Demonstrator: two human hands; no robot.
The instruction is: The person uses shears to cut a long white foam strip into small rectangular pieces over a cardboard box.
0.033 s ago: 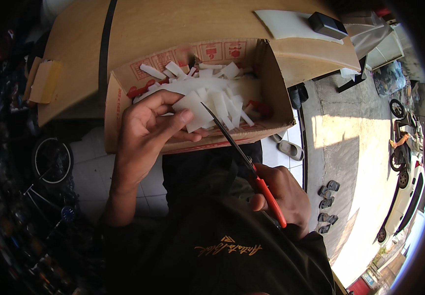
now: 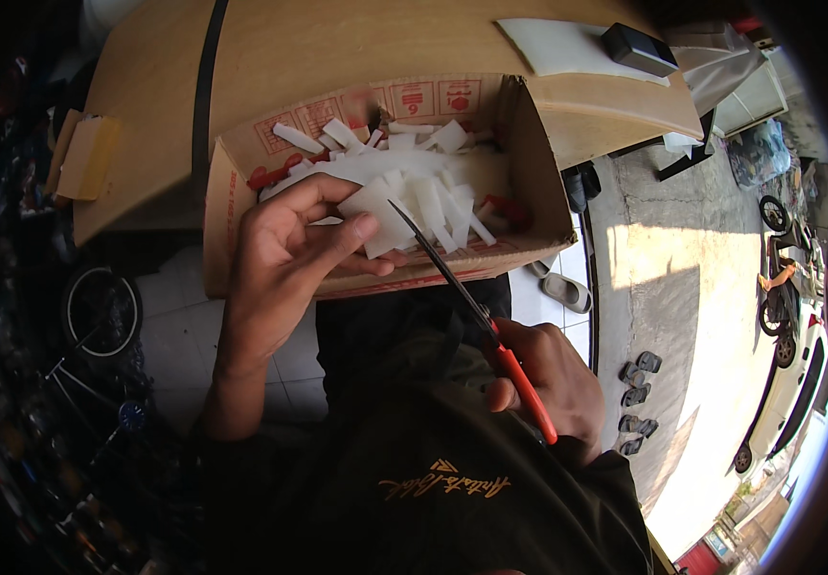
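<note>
My left hand (image 2: pixel 301 230) pinches a flat white sheet piece (image 2: pixel 378 222) between thumb and fingers, above the near side of a cardboard box (image 2: pixel 548 206). In my right hand (image 2: pixel 553 379) are scissors (image 2: pixel 526 393) with red handles and dark blades. The blades point up and left, their tip at the right part of the white piece; whether they touch it I cannot tell. Many white cut strips (image 2: pixel 428 206) lie heaped in the box, with some red bits (image 2: pixel 508 213) among them.
Behind the box stands a wooden table (image 2: pixel 299 48) bearing a white sheet (image 2: pixel 557 48) and a black block (image 2: pixel 639 50). A yellow-brown carton (image 2: pixel 88 158) is at the left, above a bicycle wheel (image 2: pixel 102 311). Sandals (image 2: pixel 565 292) lie on the tiled floor at the right.
</note>
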